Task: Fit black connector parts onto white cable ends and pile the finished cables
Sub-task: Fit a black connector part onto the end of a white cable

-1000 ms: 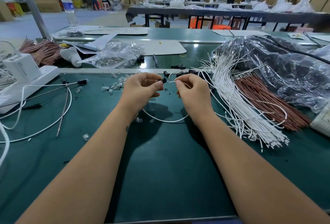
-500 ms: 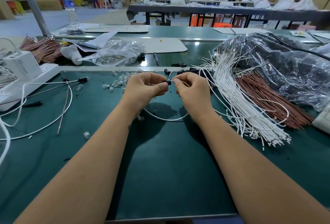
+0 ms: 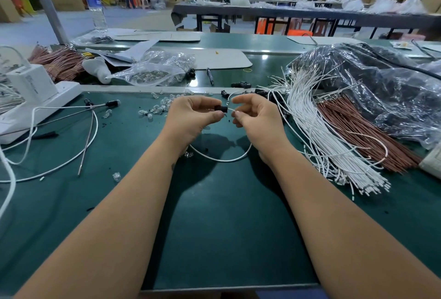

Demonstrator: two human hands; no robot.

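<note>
we fit a small black plastic connector (image 3: pixel 220 108) onto a thin white cable (image 3: pixel 222 159).
our left hand (image 3: pixel 191 117) pinches the connector, axis left-right; our right hand (image 3: pixel 256 117) pinches the cable.

black connector (image 3: pixel 221 108) now seated on the white cable (image 3: pixel 222 159) end, right hand (image 3: pixel 256 121) drawn slightly away from left hand (image 3: pixel 191 117), small gap between fingertips

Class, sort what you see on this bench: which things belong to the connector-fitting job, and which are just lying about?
Job:
left hand
right hand
black connector
white cable
bundle of white cables

Lying about:
water bottle
pen
brown wire bundle
</note>
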